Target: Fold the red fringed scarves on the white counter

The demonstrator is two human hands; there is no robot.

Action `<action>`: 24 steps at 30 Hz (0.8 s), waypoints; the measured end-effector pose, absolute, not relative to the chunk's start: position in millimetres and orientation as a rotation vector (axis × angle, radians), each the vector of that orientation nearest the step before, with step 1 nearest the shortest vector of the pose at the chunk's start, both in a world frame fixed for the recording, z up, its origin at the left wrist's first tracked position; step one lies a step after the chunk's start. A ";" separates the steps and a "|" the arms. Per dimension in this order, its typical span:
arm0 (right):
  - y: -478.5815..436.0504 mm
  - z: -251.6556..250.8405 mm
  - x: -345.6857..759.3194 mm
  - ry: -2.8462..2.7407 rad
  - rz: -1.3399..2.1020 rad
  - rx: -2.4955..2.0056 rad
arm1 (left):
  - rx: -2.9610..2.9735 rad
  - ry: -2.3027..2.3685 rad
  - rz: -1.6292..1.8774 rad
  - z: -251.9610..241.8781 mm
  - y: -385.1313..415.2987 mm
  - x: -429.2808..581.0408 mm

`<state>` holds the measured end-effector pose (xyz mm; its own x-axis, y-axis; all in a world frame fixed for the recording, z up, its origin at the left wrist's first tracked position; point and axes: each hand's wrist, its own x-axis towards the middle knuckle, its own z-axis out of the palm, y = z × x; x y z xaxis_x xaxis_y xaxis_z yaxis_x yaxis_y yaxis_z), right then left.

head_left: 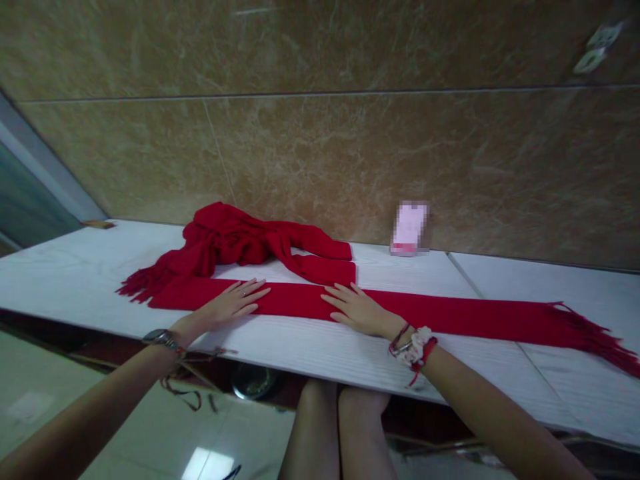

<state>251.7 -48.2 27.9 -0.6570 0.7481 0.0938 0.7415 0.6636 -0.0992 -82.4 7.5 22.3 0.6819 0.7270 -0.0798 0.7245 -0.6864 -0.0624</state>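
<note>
A red scarf point(465, 317) lies in a long, flat, narrow strip along the white table, its fringed end trailing off to the right. My left hand point(233, 303) rests palm down on the strip's left part, fingers spread. Flat on the middle of the strip lies my right hand point(357, 308), its fingers also apart. Behind the left hand sits a heap of red fabric point(235, 237) with fringe at its left and two smooth ends pointing right. Whether the heap and the strip are one piece, I cannot tell.
The white table point(75, 267) runs against a brown marbled wall point(310, 147). A blurred pink-white rectangular object point(410, 227) leans on the wall. A small brown item point(99, 224) lies at the far left corner. Wall sockets point(597, 48) are at upper right.
</note>
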 end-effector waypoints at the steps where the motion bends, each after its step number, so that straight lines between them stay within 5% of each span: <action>1: -47.1 24.3 251.1 -2.758 0.081 -1.235 | -2.840 -1.254 0.165 21.7 9.5 -89.9; 15: -34.6 22.8 248.5 -2.671 0.108 -1.236 | -2.720 -1.386 0.119 28.6 37.8 -168.8; 24: -3.6 39.5 174.1 -2.671 0.130 -1.128 | -2.546 -1.660 0.650 81.3 60.8 -151.4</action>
